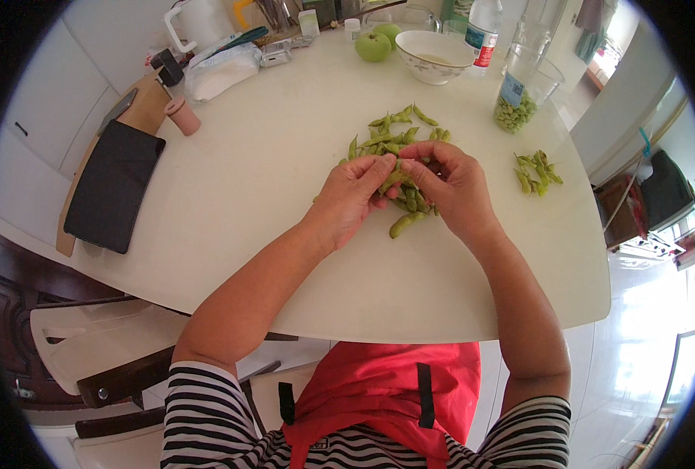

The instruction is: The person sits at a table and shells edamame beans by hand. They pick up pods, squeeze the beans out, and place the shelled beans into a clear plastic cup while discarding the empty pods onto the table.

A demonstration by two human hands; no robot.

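Observation:
Both hands meet over a heap of green soybean pods (409,196) on the pale table. Between the fingertips of my left hand (356,190) and my right hand (450,182) is a green pod (399,170), partly covered by the fingers. Off to the right lies a small pile of flattened-looking pods (538,173). Behind that pile, a clear plastic cup (517,94) with a label holds shelled green beans (514,114) in its lower part.
A patterned white bowl (435,55), two green apples (373,47) and a labelled plastic bottle (482,35) stand at the back. On the left are a black tablet (116,187), a pink cylindrical container (183,116) and a plastic packet (221,70). A chair (107,334) stands at the table's left front.

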